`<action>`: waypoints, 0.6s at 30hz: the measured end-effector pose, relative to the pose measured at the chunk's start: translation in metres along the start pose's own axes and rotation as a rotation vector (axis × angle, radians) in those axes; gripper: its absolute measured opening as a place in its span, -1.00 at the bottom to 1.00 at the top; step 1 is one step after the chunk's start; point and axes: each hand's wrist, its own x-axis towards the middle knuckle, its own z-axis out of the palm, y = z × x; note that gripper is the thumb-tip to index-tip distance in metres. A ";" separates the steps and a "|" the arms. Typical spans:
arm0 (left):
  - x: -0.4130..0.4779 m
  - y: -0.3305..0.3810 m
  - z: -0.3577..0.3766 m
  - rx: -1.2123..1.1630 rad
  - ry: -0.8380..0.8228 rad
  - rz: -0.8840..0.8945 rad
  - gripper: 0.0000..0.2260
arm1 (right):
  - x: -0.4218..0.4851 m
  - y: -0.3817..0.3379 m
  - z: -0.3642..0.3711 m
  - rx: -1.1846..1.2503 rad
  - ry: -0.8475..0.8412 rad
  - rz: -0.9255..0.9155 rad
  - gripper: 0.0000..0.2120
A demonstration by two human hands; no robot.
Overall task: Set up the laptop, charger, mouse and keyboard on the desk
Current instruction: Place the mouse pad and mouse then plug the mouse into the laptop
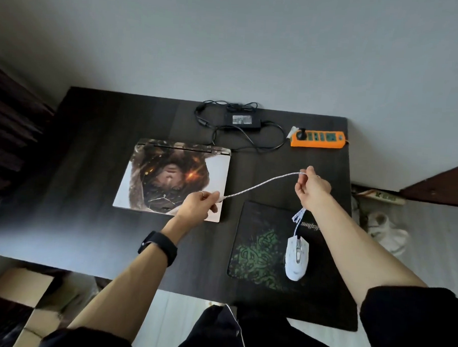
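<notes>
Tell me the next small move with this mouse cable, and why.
Probably carry the cable end in the left hand to the laptop's right edge and look for a port. The mouse already sits on the pad, the cable spans to the right hand, and the left hand is over that edge. The plug itself is hidden.

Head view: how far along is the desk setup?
Done: closed laptop, charger and power strip lie on the desk; mouse sits on its pad. In hand: left hand and right hand hold the mouse cable, unplugged. Left: opening the laptop; no keyboard in view.
</notes>
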 end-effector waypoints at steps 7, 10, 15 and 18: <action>0.024 0.029 0.013 -0.046 0.082 0.014 -0.77 | 0.010 -0.009 0.013 -0.469 -0.424 0.223 -0.51; 0.027 0.037 0.027 0.020 0.063 0.021 -0.75 | -0.004 0.020 0.010 -0.610 -0.539 0.290 -0.52; 0.028 0.037 0.052 0.110 0.010 0.015 -0.73 | -0.021 0.071 0.005 -0.510 -0.593 0.361 -0.81; 0.025 0.037 0.062 0.031 0.027 0.074 -0.78 | -0.025 0.081 0.003 -0.261 -0.519 0.431 -0.89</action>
